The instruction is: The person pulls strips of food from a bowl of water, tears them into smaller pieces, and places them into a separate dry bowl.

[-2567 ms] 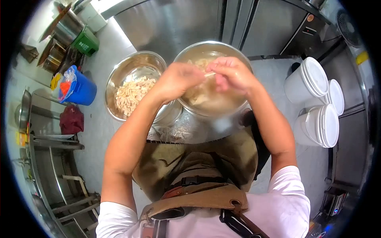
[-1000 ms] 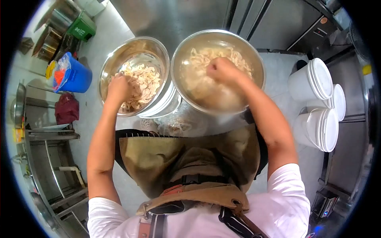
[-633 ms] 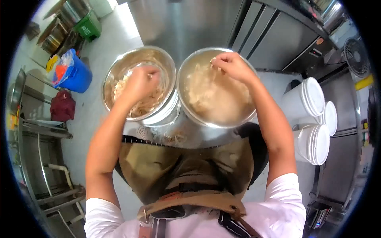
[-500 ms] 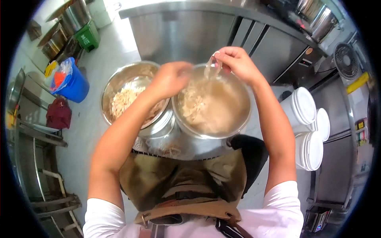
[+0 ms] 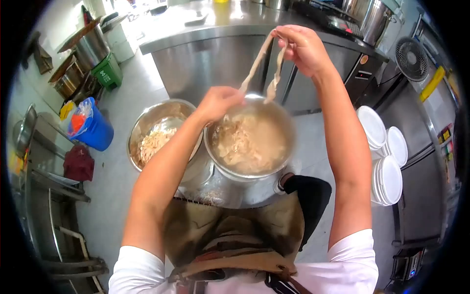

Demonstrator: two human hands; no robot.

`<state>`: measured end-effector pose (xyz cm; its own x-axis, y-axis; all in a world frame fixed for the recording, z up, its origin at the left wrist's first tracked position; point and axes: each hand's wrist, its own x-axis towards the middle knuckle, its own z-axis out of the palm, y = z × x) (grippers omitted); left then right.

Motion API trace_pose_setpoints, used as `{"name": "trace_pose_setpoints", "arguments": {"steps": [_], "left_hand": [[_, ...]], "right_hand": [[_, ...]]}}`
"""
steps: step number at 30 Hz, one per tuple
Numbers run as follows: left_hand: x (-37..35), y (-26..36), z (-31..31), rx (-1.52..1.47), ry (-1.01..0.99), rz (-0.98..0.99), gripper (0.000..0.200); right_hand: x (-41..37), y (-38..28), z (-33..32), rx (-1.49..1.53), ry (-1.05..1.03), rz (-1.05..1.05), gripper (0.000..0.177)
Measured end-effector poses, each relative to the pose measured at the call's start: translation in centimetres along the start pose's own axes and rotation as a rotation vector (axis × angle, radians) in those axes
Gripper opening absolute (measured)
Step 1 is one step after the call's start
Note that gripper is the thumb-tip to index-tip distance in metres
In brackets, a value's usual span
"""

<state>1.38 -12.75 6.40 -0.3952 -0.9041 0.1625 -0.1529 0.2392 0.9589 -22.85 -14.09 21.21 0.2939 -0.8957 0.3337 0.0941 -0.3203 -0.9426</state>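
Note:
A long, pale, limp strip that looks like intestine [image 5: 255,67] hangs over the right-hand bowl. Its upper fold is pinched between the fingers of my right hand [image 5: 304,48], raised high beyond the bowl. My left hand [image 5: 221,104] has its fingers closed on the strip lower down, above the rim. One loose end dangles towards the water. Below, the steel bowl [image 5: 290,159] holds cloudy water and a heap of similar pale pieces [image 5: 241,139]. To its left, a second steel bowl [image 5: 134,132] contains more pale pieces [image 5: 155,143], partly hidden by my left forearm.
Several white lidded buckets [image 5: 387,179] stand on the right. A steel counter [image 5: 210,63] runs across the front. On the left are a blue bin [image 5: 99,130] and a green bin [image 5: 107,73]. A fan [image 5: 411,59] sits at far right.
My right hand has risen, drawing the strip up out of the bowl into a long fold. My left hand now grips the strip. The view has tilted up slightly.

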Motion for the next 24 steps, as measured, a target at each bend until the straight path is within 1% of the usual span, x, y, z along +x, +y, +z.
{"name": "trace_pose_setpoints", "arguments": {"steps": [1,3,4,5,7,8,9,10,11,13,14,16,17,19,20,23,24], "left_hand": [[-0.5,-1.7,0.0,-0.011,-0.003,-0.008,0.023],[-2.0,-3.2,0.4,-0.083,0.017,-0.142,0.021],[-2.3,-3.8,0.6,-0.117,0.031,-0.203,0.021],[-2.8,-3.8,0.8,-0.131,0.006,-0.268,0.02],[-3.4,-2.9,1.4,-0.15,-0.042,-0.394,0.019],[-3.4,-3.0,1.6,-0.152,-0.075,-0.425,0.016],[-3.4,-3.1,1.7,-0.134,-0.116,-0.459,0.015],[-3.3,-3.2,2.0,-0.117,-0.164,-0.494,0.015],[-3.1,-3.4,2.5,-0.104,-0.215,-0.528,0.014],[-2.8,-3.9,3.6,0.007,-0.306,-0.513,0.015],[-2.5,-4.0,4.0,0.062,-0.347,-0.497,0.015],[-1.8,-3.9,5.0,0.223,-0.349,-0.508,0.014],[-1.8,-3.9,5.5,0.301,-0.354,-0.516,0.013],[-1.9,-3.2,6.2,0.365,-0.318,-0.577,0.011],[-2.0,-2.9,6.3,0.402,-0.294,-0.601,0.011],[-2.6,-2.1,5.1,0.404,-0.278,-0.546,0.012],[-2.9,-1.8,4.7,0.372,-0.274,-0.553,0.014]], "right_hand": [[-0.6,1.2,-0.3,-0.009,0.038,0.03,0.021],[-2.5,4.8,-0.5,-0.021,0.113,0.117,0.019],[-3.6,7.2,-0.5,-0.103,0.113,0.115,0.019],[-4.6,9.7,-0.6,-0.156,0.088,0.212,0.019],[-6.9,15.3,-0.6,-0.368,-0.024,0.24,0.02],[-7.7,17.9,-0.8,-0.633,-0.137,0.228,0.024],[-8.8,19.0,-0.4,-0.891,-0.248,0.216,0.028],[-10.1,20.0,0.2,-1.093,-0.261,0.261,0.036],[-11.0,21.2,1.0,-0.987,-0.203,0.167,0.035],[-12.0,23.3,2.0,-0.795,-0.079,-0.028,0.033],[-12.0,23.4,2.6,-0.472,-0.173,0.041,0.032],[-11.9,23.0,3.6,0.191,-0.349,0.16,0.028],[-12.0,22.8,3.4,0.117,-0.366,0.187,0.026],[-11.8,22.7,2.3,-0.041,-0.401,0.237,0.022],[-11.5,23.0,2.0,-0.174,-0.371,0.188,0.018],[-12.2,22.4,0.5,-0.142,-0.318,0.319,0.02],[-12.2,22.2,0.3,-0.142,-0.328,0.284,0.019]]}}
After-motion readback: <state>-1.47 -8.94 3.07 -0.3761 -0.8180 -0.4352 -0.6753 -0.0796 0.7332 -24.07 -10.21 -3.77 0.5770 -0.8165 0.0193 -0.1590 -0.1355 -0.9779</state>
